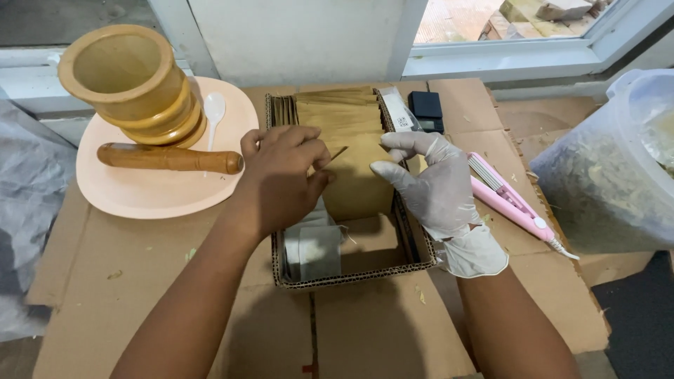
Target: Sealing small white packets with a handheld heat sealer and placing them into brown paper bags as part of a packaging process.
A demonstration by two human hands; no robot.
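Holding a brown paper packet [354,184] between both hands over the cardboard box [351,277], I have my bare left hand [281,175] curled nearly shut, thumb and fingertips pinching the packet's upper left edge, while my gloved right hand [432,186] is half open, its fingers laid against the packet's right edge and top corner. The packet stands tilted in the middle of the box, in front of the row of brown packets [337,109] stacked toward the back edge of the bench.

My grip looks thin to me: only the fingertips of my left hand hold the paper, so a small tug from the glove could pull it free and drop it among the grey sachets [312,249] at the near left corner of the box. The glove is loose and wrinkled at the wrist, and I judge it could slip on smooth paper or catch the packet's corner and crease it.

The pink sealer [509,203] lies just beside the box's right wall, close to my right wrist; a careless sweep might knock it toward the right edge of the bench, where its cord runs off. On the left, the wooden pestle [168,158] rests on the pink plate [140,196] next to the wooden mortar [130,81] and a white spoon [213,111], and my left elbow passing near could roll the pestle off. The plastic tub [611,168] of dried leaves stands well apart at the right.
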